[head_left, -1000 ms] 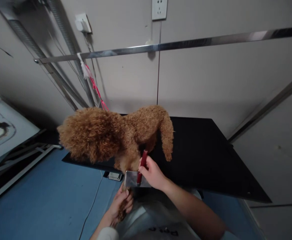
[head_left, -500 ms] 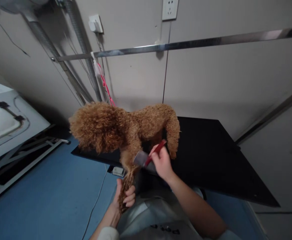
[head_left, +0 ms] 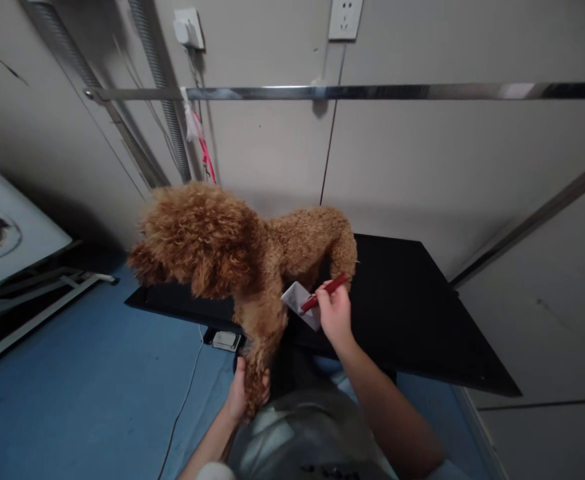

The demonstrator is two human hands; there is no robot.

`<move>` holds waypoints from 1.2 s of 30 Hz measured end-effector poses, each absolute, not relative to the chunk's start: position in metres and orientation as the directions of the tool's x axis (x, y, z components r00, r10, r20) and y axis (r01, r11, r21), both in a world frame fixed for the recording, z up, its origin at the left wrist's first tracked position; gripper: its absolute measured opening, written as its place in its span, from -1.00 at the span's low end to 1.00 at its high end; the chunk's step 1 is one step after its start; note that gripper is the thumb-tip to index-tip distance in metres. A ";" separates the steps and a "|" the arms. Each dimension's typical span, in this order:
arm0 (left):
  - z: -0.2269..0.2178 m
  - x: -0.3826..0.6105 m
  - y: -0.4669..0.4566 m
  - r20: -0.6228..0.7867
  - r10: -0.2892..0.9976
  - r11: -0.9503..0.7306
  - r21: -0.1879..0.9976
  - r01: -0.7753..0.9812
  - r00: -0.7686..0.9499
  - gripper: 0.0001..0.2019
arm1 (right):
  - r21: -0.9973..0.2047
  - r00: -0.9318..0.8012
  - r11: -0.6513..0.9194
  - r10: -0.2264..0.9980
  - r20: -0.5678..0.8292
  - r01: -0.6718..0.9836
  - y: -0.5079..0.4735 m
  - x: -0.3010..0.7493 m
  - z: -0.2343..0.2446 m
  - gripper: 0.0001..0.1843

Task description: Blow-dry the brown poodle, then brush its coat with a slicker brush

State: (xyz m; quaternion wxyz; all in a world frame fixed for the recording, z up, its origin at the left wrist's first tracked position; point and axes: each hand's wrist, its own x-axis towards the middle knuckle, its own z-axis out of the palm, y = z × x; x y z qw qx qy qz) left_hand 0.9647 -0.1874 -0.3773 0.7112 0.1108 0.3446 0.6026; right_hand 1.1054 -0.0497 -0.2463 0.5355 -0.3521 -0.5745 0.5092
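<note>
A curly brown dog [head_left: 302, 237] stands on a black table [head_left: 402, 313], its head turned to the left. My left hand [head_left: 242, 393] is wrapped round the lower part of its front leg [head_left: 259, 327], which stretches out over the table's near edge toward me. In my right hand [head_left: 336, 313] is a slicker brush [head_left: 299, 300] with a red handle and a pale, flat head. The brush head is just right of the raised leg, near the dog's chest and belly; whether it touches the fur I cannot tell.
Along the wall runs a metal bar [head_left: 272, 93] with a pink lead [head_left: 205, 157] hanging from it. Grey hoses [head_left: 159, 73] come down at the left. A white tub [head_left: 17, 220] stands at far left. Below the table edge is a pedal-like box [head_left: 225, 341] with a cable.
The brush has moved off the leg, up and to the right. The dog's head has shifted slightly left and up. My left hand keeps its hold on the leg; the view has tilted.
</note>
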 end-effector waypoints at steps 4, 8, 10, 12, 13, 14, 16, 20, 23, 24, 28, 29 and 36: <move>-0.375 0.959 -0.189 -0.425 0.871 0.136 0.691 -0.710 -0.246 -0.34 | -0.979 -0.455 0.172 0.867 0.204 -0.111 -0.054 1.096 -0.250 -0.82; -0.357 0.949 -0.190 -0.227 0.865 0.019 0.906 -0.422 -0.447 -0.44 | -0.979 -0.246 0.146 0.953 0.178 -0.142 -0.055 1.082 -0.254 -0.81; -0.351 0.944 -0.192 -0.185 0.891 0.048 0.947 -0.317 -0.415 -0.46 | -0.971 -0.225 0.183 0.950 0.215 -0.154 -0.059 1.077 -0.256 -0.84; -0.350 0.939 -0.194 -0.207 0.911 0.116 0.959 -0.261 -0.356 -0.45 | -0.974 -0.350 0.184 0.911 0.219 -0.129 -0.065 1.071 -0.259 -0.87; -0.351 0.936 -0.195 -0.210 0.914 0.134 0.964 -0.231 -0.347 -0.45 | -0.979 -0.407 0.173 0.890 0.203 -0.110 -0.067 1.069 -0.260 -0.88; -0.351 0.933 -0.196 -0.198 0.912 0.133 0.971 -0.198 -0.360 -0.44 | -0.982 -0.397 0.164 0.898 0.189 -0.097 -0.068 1.067 -0.262 -0.87; -0.353 0.927 -0.196 -0.142 0.908 0.096 0.986 -0.136 -0.395 -0.42 | -0.979 -0.227 0.174 0.954 0.195 -0.109 -0.068 1.065 -0.264 -0.82; -0.353 0.917 -0.198 -0.101 0.912 0.092 0.995 -0.041 -0.398 -0.46 | -0.960 -0.206 0.238 0.942 0.265 -0.147 -0.076 1.061 -0.267 -0.84; -0.356 0.913 -0.201 -0.055 0.922 0.068 0.997 0.021 -0.382 -0.42 | -0.970 -0.280 0.219 0.929 0.241 -0.108 -0.082 1.057 -0.266 -0.88; -0.358 0.912 -0.203 -0.031 0.924 0.045 0.999 0.029 -0.380 -0.36 | -0.970 -0.206 0.222 0.949 0.237 -0.095 -0.082 1.056 -0.265 -0.86; -0.365 0.911 -0.208 0.022 0.928 -0.020 1.000 0.010 -0.371 -0.23 | -0.954 -0.098 0.298 0.949 0.298 -0.014 -0.093 1.054 -0.256 -0.79; -0.367 0.911 -0.209 0.023 0.932 -0.026 1.000 -0.005 -0.363 -0.23 | -0.952 -0.169 0.306 0.939 0.300 0.011 -0.097 1.052 -0.255 -0.81; -0.368 0.921 -0.215 -0.004 0.910 -0.029 0.997 -0.073 -0.414 -0.24 | -0.939 -0.110 0.332 0.940 0.323 0.084 -0.101 1.049 -0.243 -0.79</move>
